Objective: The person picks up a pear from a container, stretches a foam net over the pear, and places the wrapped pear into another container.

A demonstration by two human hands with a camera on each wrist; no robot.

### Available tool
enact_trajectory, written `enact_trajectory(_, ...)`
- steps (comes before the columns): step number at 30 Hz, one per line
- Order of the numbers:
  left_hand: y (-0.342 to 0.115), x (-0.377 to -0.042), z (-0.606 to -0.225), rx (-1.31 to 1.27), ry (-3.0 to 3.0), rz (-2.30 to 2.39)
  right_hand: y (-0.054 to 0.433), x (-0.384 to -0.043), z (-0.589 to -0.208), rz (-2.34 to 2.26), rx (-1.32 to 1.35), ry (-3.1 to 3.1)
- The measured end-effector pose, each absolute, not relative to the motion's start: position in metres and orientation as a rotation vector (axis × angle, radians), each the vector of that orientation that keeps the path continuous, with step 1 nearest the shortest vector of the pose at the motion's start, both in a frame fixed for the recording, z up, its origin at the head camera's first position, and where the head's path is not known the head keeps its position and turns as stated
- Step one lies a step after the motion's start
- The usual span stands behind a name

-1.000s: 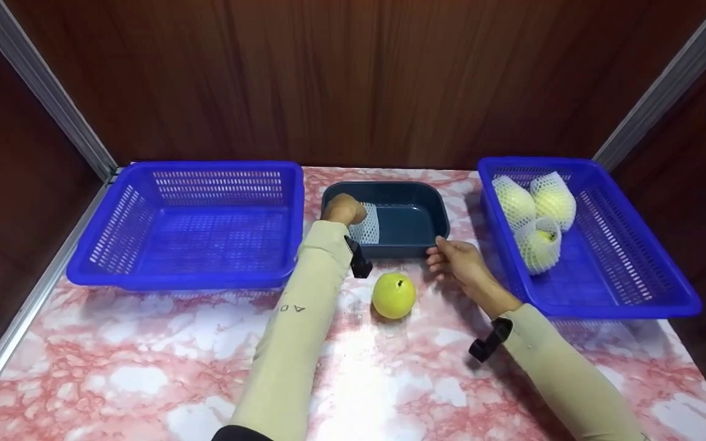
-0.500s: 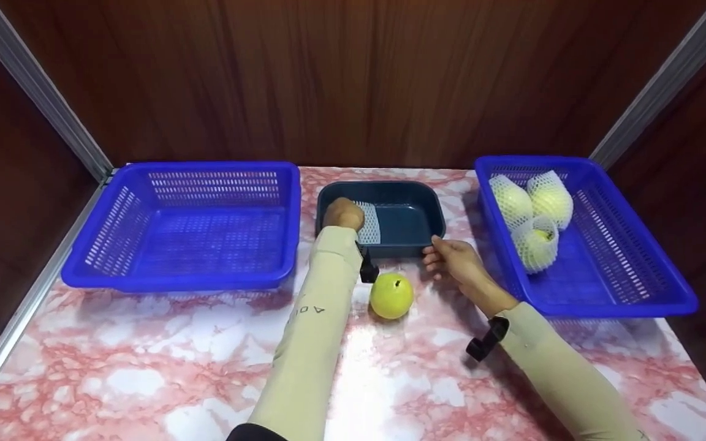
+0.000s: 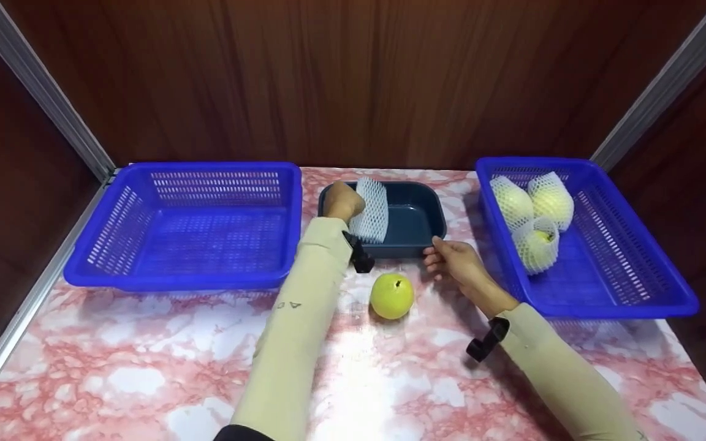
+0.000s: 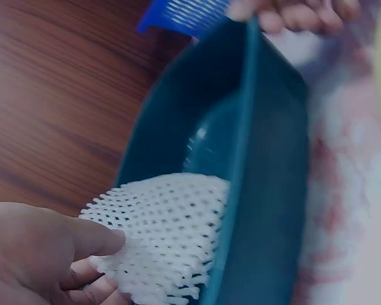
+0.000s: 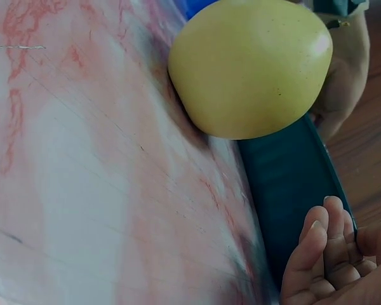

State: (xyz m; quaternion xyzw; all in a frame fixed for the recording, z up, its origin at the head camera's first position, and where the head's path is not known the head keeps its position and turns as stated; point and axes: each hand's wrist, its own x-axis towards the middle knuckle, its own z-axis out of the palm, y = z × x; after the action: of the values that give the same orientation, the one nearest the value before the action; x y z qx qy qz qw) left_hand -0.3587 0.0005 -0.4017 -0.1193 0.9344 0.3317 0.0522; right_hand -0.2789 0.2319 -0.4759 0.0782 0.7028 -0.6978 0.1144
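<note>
My left hand (image 3: 344,202) pinches a white foam fruit net (image 3: 372,211) between thumb and fingers, over the left part of a dark teal plastic box (image 3: 405,250). In the left wrist view the flattened net (image 4: 171,222) slants up past the box's rim. My right hand (image 3: 457,263) holds the box's front right corner, with the thumb at the rim and the fingers against the outer wall, as the right wrist view shows. A bare yellow pear (image 3: 391,296) sits on the marbled table in front of the box, between my forearms.
At the right, a blue basket (image 3: 610,310) holds three pears (image 3: 552,202) in white foam nets. Another blue basket (image 3: 193,282) stands to the left of the box. Wooden panels (image 3: 353,79) close off the back and sides.
My left hand has risen slightly, lifting the foam net from lower in the box until its top passes the back rim. The right hand and the pear stay put.
</note>
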Motion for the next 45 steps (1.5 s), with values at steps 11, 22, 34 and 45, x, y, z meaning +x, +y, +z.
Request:
enact_trajectory(11, -0.022, -0.358, -0.386, -0.204, 2.481, 1.772, 0.235, -0.279, -0.475, -2.052, 0.265, 2.034)
enact_trajectory(22, -0.039, -0.343, -0.369, -0.154, 2.345, 1.790, 0.236, -0.276, -0.476, -2.057, 0.232, 2.023)
enact_trajectory(34, -0.038, -0.300, -0.371, 0.107, 2.424, 1.825, 0.234, -0.268, -0.470, -2.024, 0.367, 2.065)
enact_trajectory(45, -0.039, -0.246, -0.381, 0.080, 2.356, 1.884, 0.209, -0.235, -0.431, -2.226, -0.098, 2.204)
